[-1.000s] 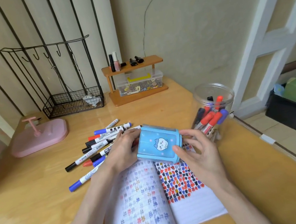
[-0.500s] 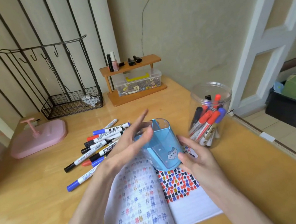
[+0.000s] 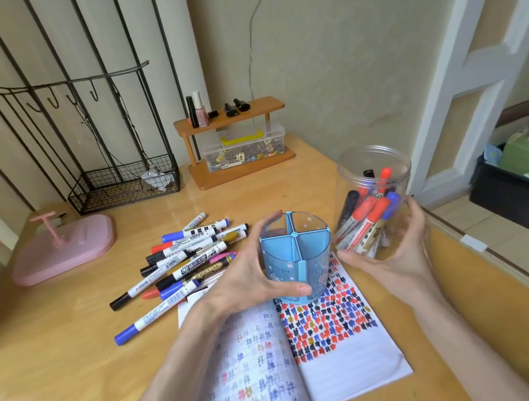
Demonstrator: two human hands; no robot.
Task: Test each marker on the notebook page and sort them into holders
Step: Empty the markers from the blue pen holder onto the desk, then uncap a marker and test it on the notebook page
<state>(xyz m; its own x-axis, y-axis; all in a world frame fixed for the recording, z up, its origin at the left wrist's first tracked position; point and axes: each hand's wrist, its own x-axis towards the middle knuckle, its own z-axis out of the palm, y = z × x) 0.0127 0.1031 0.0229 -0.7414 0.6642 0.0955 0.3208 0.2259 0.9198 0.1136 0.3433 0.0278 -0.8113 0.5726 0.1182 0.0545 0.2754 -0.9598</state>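
Two holders are in hand at once. The left hand (image 3: 251,278) wraps its thumb and fingers round the blue pen holder (image 3: 296,254), which stands at the far edge of the open notebook (image 3: 334,362), between the two hands. The right hand (image 3: 400,255) curls round the lower part of the clear jar (image 3: 375,189), thumb on the near side and fingers on the far side.

This looks like the setting-up part of sorting: both containers are being placed within reach, and no marker is held for testing. The next move probably calls for letting go of both holders, clearing the blue one off the page so the unmarked lines are free, then reaching left for a marker.

The blue pen holder is upright, long axis vertical, mouth facing up. Its inner partitions show and I see nothing inside. The clear jar is also upright and open at the top. The markers in it lean against its wall with their caps up.

The loose markers (image 3: 189,257) lie flat in a heap just left of the left hand. Most have their long axes running from near-left to far-right. One blue-capped marker (image 3: 156,316) lies nearest, beside the left wrist.
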